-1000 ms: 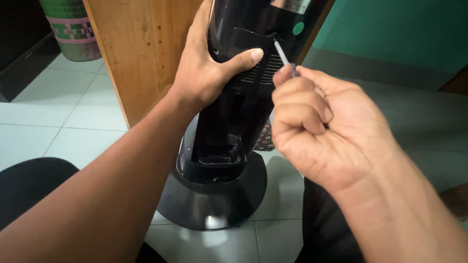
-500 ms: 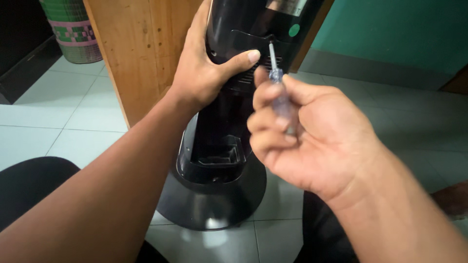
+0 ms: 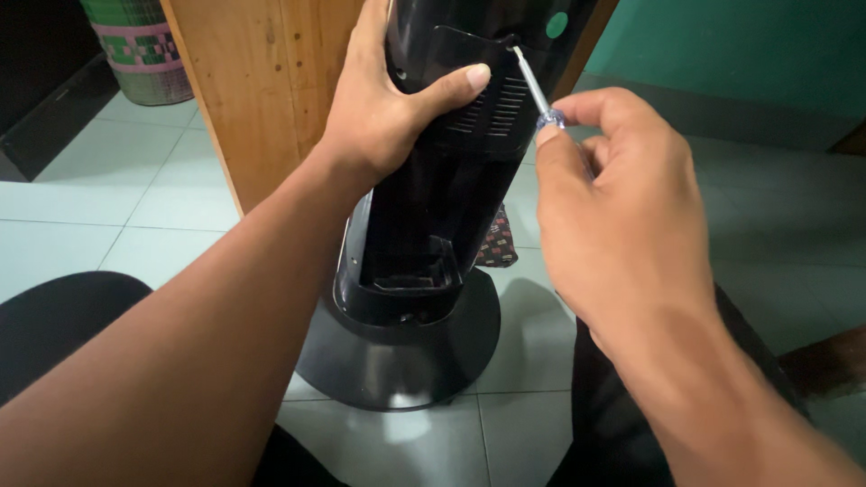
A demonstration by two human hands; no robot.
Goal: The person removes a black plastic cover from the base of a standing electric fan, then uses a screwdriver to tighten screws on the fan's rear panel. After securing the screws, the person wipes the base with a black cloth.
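Note:
A tall black tower appliance [image 3: 433, 207] stands on a round black base [image 3: 397, 361] on the tiled floor, its vented back panel facing me. My left hand [image 3: 388, 108] grips the upper body, thumb pressed across the panel. My right hand [image 3: 613, 207] pinches a small screwdriver [image 3: 534, 88] with a clear blue handle. The metal tip touches the panel's top right corner, close to a green round sticker [image 3: 557, 24].
A wooden panel [image 3: 262, 81] rises right behind the appliance on the left. A green and pink woven basket [image 3: 140, 45] sits at the far left. A teal wall [image 3: 749, 50] runs along the right. My dark-clothed knees frame the base.
My right hand turned over and moved up and right. The screwdriver tip now rests on the panel's upper right corner. My left hand stayed in place.

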